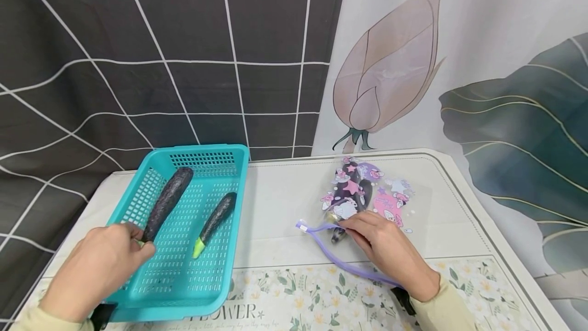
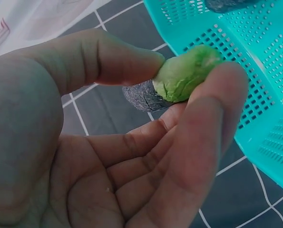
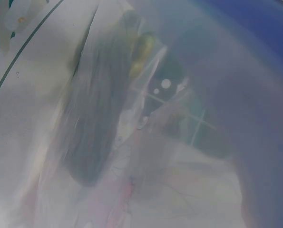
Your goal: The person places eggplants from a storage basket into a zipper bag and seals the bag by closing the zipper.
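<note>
In the head view my left hand (image 1: 101, 257) pinches the stem end of a long dark eggplant (image 1: 169, 201), which is raised at a slant over the turquoise basket (image 1: 179, 298). The left wrist view shows thumb and fingers on its green cap (image 2: 184, 78). A smaller eggplant (image 1: 219, 218) with a light green cap lies in the basket. On the right, my right hand (image 1: 390, 249) grips the mouth of a clear printed zip bag (image 1: 390, 201). Dark eggplants (image 1: 363, 193) show inside the bag. The right wrist view is hazy, seen through plastic, with one dark eggplant (image 3: 96, 118).
The bag's purple zip strip (image 1: 340, 262) hangs in a loop with a white slider. A white table (image 1: 280, 208) with a floral mat (image 1: 312, 295) carries basket and bag. A dark grid-patterned cloth (image 1: 197, 86) and a floral curtain (image 1: 390, 65) stand behind.
</note>
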Motion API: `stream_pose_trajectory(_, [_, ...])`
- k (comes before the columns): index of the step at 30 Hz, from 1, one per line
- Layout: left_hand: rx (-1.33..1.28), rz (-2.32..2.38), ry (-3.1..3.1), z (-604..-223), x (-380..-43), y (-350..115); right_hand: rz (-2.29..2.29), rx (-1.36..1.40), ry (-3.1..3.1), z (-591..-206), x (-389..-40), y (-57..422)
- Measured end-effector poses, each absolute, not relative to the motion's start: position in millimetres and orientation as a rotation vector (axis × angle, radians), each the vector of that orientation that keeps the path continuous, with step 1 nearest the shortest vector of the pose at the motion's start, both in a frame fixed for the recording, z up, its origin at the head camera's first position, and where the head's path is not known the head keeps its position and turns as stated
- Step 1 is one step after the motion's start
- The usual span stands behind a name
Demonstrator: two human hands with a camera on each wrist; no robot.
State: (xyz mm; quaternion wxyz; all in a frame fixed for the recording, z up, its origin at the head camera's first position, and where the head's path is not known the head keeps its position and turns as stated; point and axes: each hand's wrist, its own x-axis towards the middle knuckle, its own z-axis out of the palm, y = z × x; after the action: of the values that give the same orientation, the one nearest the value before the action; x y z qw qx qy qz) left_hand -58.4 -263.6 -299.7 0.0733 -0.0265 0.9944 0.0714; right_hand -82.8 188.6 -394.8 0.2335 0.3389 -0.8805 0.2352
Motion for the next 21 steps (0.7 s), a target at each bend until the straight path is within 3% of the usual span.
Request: stream_pose_trajectory(21, [-0.105, 0.28, 2.937, -297.3, -47.2, -244.7, 0.648, 0.943, -2.405, -394.9, -82.9, 187.1])
